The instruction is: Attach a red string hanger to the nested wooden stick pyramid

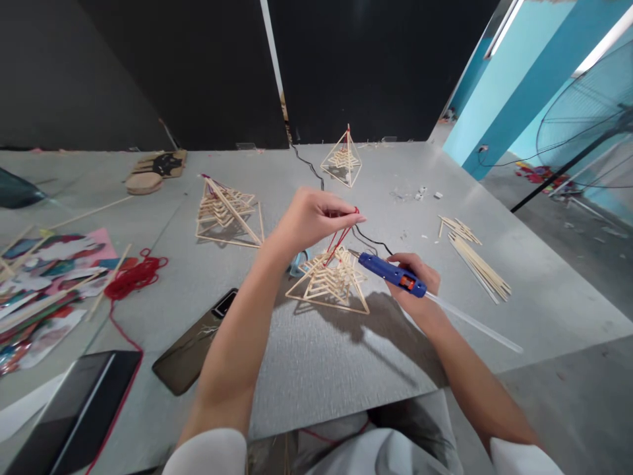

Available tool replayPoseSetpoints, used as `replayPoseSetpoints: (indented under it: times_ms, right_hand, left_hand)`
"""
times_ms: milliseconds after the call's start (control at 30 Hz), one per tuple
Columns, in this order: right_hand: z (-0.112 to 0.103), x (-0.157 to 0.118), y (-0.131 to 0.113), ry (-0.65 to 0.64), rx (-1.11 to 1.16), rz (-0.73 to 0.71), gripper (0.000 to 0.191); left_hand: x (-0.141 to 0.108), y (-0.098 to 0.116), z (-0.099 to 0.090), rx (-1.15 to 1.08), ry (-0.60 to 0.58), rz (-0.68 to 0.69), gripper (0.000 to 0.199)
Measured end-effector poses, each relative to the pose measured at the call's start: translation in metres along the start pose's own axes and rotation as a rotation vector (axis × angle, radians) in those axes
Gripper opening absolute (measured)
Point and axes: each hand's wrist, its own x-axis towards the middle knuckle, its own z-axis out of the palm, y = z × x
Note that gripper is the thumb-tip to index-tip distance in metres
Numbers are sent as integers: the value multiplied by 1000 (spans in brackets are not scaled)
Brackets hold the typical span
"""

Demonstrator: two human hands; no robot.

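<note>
My left hand (321, 216) pinches red yarn (339, 241) between thumb and fingers. The yarn runs down to a pyramid of thin wooden sticks (329, 284) on the table below. My right hand (415, 280) is wrapped round a blue glue gun (390, 272), whose nozzle points left at the upper right part of the pyramid. A long clear glue stick (475, 323) sticks out of the gun's back end. Behind my left hand and the pyramid, a light-blue roll (298, 262) is partly hidden.
Two more stick pyramids stand at the back left (230, 211) and back centre (343, 158). Loose sticks (477, 264) lie right. On the left are red yarn (136, 277), a phone (192, 346), coloured scraps (54, 284) and a black device (79, 409). A black cable (309, 165) crosses the table.
</note>
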Motion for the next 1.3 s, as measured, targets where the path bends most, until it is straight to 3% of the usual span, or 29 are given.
replayPoseSetpoints:
  times_ms: [233, 400, 900, 1300]
  right_hand:
    - [-4, 4, -10, -16, 27, -106, 12]
    - [-2, 4, -9, 17, 55, -191, 16]
    - [9, -8, 18, 53, 75, 22, 19]
    - [-4, 10, -17, 9, 9, -365, 16]
  left_hand:
    - [1, -18, 10, -197, -28, -229, 30]
    - [1, -20, 11, -281, -35, -291, 31]
    - [2, -13, 9, -293, -21, -297, 25]
    - [2, -12, 8, -311, -22, -274, 26]
